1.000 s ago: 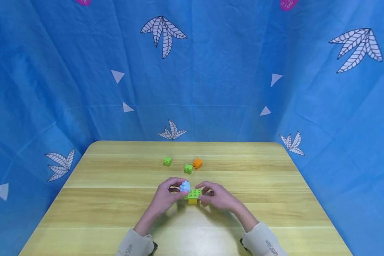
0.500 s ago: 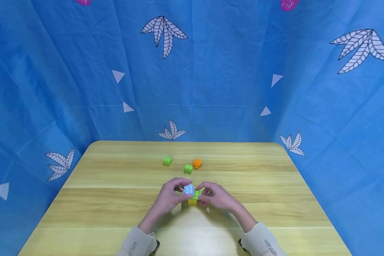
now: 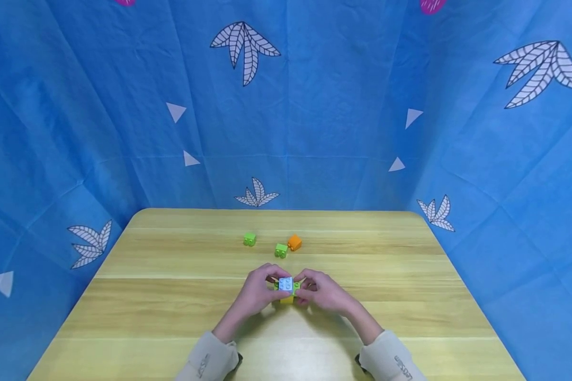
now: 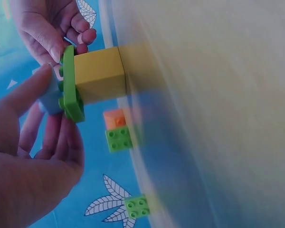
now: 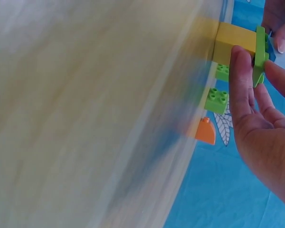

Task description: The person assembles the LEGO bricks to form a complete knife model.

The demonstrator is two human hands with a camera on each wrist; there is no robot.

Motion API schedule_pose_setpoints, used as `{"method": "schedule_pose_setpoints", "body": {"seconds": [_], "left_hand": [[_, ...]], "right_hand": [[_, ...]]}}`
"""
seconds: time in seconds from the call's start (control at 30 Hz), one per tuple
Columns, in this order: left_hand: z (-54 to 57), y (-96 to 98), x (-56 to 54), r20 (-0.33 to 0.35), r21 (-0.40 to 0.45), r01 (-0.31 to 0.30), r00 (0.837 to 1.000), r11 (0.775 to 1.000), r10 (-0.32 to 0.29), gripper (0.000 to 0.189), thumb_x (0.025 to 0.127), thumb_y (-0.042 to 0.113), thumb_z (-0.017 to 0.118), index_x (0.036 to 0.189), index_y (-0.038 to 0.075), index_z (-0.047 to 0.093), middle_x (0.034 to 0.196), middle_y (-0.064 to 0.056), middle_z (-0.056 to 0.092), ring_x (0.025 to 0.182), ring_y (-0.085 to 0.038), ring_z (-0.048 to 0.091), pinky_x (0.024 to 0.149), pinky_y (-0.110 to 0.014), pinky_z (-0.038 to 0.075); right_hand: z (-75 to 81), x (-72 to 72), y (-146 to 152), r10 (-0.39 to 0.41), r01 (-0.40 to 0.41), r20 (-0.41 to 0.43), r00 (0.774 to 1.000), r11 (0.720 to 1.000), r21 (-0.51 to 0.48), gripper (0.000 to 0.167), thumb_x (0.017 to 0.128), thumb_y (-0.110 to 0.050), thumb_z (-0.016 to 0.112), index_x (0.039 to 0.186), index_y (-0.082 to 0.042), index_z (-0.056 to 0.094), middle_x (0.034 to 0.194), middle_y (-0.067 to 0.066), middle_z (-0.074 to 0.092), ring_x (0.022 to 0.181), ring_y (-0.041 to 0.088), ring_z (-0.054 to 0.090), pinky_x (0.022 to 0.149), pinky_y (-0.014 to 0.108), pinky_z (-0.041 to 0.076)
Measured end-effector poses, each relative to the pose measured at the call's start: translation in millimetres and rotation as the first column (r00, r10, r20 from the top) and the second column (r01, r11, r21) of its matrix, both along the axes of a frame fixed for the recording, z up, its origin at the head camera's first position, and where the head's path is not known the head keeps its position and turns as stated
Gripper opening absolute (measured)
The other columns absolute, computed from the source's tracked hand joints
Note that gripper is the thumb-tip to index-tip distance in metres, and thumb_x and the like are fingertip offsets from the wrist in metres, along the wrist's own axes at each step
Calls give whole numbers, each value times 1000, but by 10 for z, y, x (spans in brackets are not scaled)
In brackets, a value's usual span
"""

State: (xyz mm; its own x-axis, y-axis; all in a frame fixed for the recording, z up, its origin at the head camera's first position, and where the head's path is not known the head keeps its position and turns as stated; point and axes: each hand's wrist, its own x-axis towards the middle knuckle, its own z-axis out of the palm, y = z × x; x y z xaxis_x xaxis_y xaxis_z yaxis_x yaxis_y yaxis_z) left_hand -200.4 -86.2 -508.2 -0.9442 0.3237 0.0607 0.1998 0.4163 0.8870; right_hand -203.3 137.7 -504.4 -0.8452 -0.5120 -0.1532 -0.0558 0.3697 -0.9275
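Note:
At the table's middle, a yellow block (image 4: 100,75) stands on the tabletop and bears a flat green studded brick (image 4: 72,90). My left hand (image 3: 256,291) pinches a light blue studded brick (image 3: 285,283) between thumb and fingers, right at the middle studs of the green one. Green studs show on both sides of the blue brick in the head view. From the other side, my right hand (image 3: 328,292) grips the right end of the green brick, its thumb at the edge. One finger of it lies along the yellow block (image 5: 230,40) in the right wrist view.
Beyond the hands lie two small green bricks, one at the left (image 3: 250,239) and one nearer (image 3: 280,250). An orange brick (image 3: 294,243) with a rounded top sits beside the nearer one. A blue patterned cloth (image 3: 314,106) hangs around the wooden table (image 3: 171,312).
My left hand has moved the light blue brick rightward and turned it studs up, from the green brick's left end to over its middle. The right hand has stayed nearly in place.

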Motion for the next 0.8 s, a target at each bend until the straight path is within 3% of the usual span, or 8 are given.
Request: {"method": "schedule_pose_setpoints", "body": {"seconds": [0.23,0.5,0.8], "left_hand": [[-14,18,-3,20,5,-22,1000,1000,21,31,79,13,89,106,20,76,108,3,70,111,-26,64,100,-54,54],[-15,32,-29,28,-11,-22,999,1000,23,32,79,13,90,108,18,78,104,1,68,108,-27,67,88,-38,58],[-5,43,-35,44,-31,-35,998,999,36,32,78,15,91,108,18,79,102,2,69,105,-24,68,89,-38,59]], "right_hand": [[10,4,0,0,0,-4,1000,1000,-6,27,101,-12,66,125,0,61,97,17,69,85,32,74,73,44,62],[5,0,-3,-3,3,-8,1000,1000,1,26,101,-12,67,123,0,61,98,17,69,85,32,74,75,44,62],[5,0,-2,-2,2,-8,1000,1000,1,26,101,-12,66,124,0,61,98,17,69,86,31,74,77,44,62]]}}
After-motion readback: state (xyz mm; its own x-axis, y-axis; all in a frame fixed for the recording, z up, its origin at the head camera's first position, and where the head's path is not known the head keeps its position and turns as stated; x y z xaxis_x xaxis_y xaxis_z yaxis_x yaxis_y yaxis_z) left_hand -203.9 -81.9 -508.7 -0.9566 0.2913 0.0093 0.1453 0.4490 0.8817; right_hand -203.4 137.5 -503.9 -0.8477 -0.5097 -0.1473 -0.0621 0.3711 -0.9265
